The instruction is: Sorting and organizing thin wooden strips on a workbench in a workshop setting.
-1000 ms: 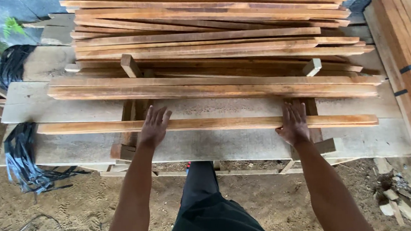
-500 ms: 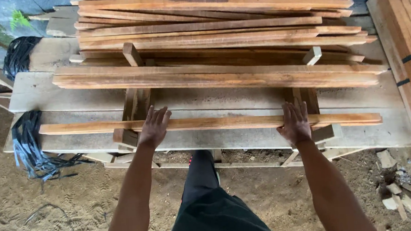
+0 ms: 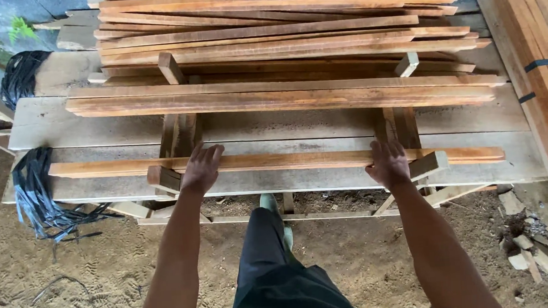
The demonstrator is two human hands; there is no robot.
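Note:
A long reddish wooden plank (image 3: 287, 161) lies across two short cross battens on grey boards (image 3: 285, 127). My left hand (image 3: 201, 169) rests flat on the plank left of its middle, fingers spread. Over toward the plank's right part, my right hand (image 3: 387, 163) curls its fingers over the near edge. Behind it lies a pair of similar planks (image 3: 271, 98), and further back a big stack of planks (image 3: 280, 28).
Strapped timber bundle (image 3: 542, 77) stands at the right. Black plastic strapping (image 3: 35, 191) hangs at the left edge, another coil (image 3: 20, 76) further back. Sandy ground with wood scraps (image 3: 535, 253) lies below. My dark trouser leg and green boot (image 3: 270, 204) are under the boards.
The plank has slid toward me across the grey boards, close to their near edge. My right fingers have curled over its edge. The view has shifted slightly.

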